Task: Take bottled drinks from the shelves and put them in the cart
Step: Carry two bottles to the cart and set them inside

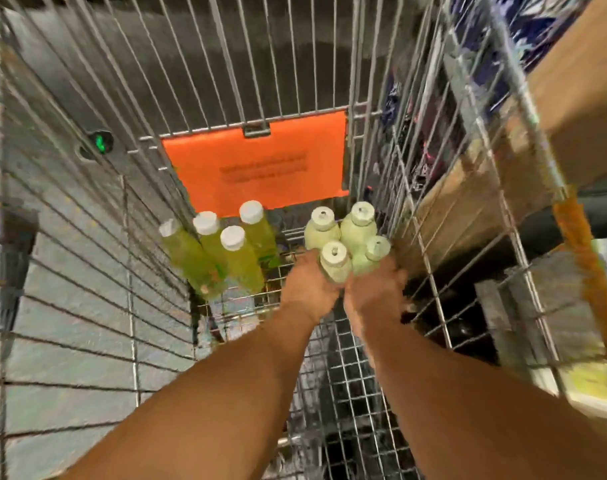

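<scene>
Looking straight down into a silver wire shopping cart [87,258], both bare forearms reaching in from the bottom of the view.

Four pale green bottles with pale caps [347,237] bunched tight together low in the cart, at its far right corner — caps pointing up toward the camera. Left hand [310,284] wrapped round the nearest bottle of the bunch, fingers curled against its near side. Right hand [375,291] curled round the right side of the same bunch, against the bottle nearest the right wall. Both hands grasping, side by side, nearly touching. Motion blur on the right hand; individual fingers hard to separate.

Four yellow-green clear bottles with white screw caps [226,254] standing on the cart floor to the left of the pale bunch, leaning a little toward the left wall — touching one another, apart from the hands.

Total count: eight bottles, two groups of four.

One orange rectangular plastic panel [257,164] hanging on the far end wall, just above both groups; dark print on it, too blurred to read.

Beyond the right wall: brown cardboard boxes [572,88] on shelving, and one orange cart handle bar [579,251] at the right edge. Grey floor [70,334] visible through the left wall.
</scene>
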A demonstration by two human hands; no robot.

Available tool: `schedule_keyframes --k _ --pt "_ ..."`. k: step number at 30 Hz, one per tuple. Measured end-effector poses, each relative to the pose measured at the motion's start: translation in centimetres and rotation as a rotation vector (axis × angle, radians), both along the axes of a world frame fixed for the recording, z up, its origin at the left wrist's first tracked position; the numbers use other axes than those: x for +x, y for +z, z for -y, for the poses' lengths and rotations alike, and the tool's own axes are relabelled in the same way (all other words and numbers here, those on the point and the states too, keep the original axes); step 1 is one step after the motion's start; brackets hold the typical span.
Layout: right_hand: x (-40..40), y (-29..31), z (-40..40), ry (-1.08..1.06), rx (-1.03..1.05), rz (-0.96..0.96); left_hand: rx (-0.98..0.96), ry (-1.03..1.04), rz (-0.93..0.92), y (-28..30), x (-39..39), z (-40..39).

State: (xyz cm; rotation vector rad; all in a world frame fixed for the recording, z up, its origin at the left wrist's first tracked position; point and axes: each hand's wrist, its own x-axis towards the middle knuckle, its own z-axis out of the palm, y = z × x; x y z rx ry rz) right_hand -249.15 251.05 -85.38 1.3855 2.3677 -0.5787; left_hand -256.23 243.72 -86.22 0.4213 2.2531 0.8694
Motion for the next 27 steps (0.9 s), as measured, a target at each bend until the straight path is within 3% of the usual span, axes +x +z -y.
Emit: schedule_keyframes --k 3,5,9,15,20,27 --pt "-0.5 -1.1 0.1 -0.325 -0.03 -0.206 -0.026 0.052 -0.03 -1.0 -0.1 0.0" --pt "-0.6 -1.7 0.4 -0.422 -0.019 -0.315 -0.036 0.066 -0.051 -1.4 -0.3 0.4" --pt "-0.8 -2.1 0.8 -0.374 -0.104 -0.484 -0.098 0.052 -0.089 -1.3 -1.4 1.6" --pt "-1.9 0.0 1.2 -0.295 -0.147 -0.43 -0.113 0.026 -0.127 1.1 -2.9 3.5" --pt "-1.8 6.7 2.3 -0.311 -0.084 -0.634 -0.049 -0.006 -0.161 7.6 -4.2 4.2" --pt "-0.5 21.5 6.3 -0.351 0.082 -0.729 0.104 -0.117 -0.334 21.8 -4.3 7.2"
